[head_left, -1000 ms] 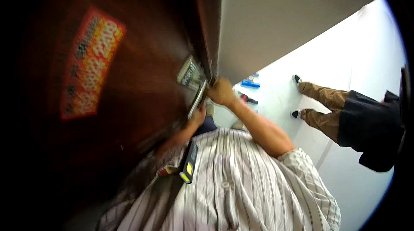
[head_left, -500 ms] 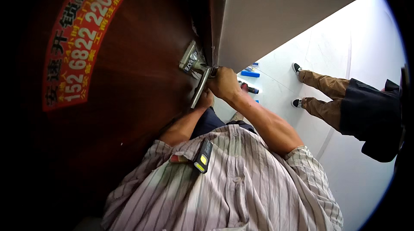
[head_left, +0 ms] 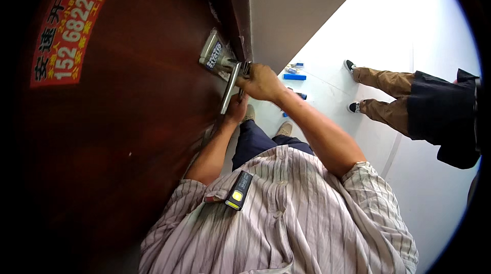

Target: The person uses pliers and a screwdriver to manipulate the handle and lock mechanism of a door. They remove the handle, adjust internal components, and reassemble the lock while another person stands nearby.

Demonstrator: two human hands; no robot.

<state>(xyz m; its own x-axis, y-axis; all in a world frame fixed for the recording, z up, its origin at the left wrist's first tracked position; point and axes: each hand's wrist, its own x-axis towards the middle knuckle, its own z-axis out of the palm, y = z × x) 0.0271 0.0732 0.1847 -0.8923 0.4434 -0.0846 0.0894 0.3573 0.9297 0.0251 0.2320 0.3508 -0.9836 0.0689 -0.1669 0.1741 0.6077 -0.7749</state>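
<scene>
- The door lever handle (head_left: 230,87), a silver metal bar, sits on a silver lock plate (head_left: 214,55) at the edge of a dark brown door (head_left: 128,136), toward twelve o'clock from the person's chest.
- The lever hangs down from its pivot near the door edge, its free end pointing toward six o'clock.
- The right hand (head_left: 262,82) is at the top of the lever, at three o'clock from the pivot, touching the door edge there; its grip is curled closed, but whether it clamps the lever itself or something small at the edge, I cannot tell.
- The left hand (head_left: 236,112) is just below the lever's free end, at six o'clock from it; its fingers are hidden behind the lever and door, so I cannot tell the state of its grip.
- The lever thus lies between the two hands, right hand above, left hand below.
- A red sticker (head_left: 71,23) with pale print is on the door toward ten o'clock.
- A black device with a yellow button (head_left: 239,190) is clipped to the striped shirt (head_left: 286,223).
- On the white floor (head_left: 388,33) lie small blue items (head_left: 294,76), at three o'clock from the right hand.
- Another person's legs in tan trousers (head_left: 383,95) stand well apart, at three o'clock.
</scene>
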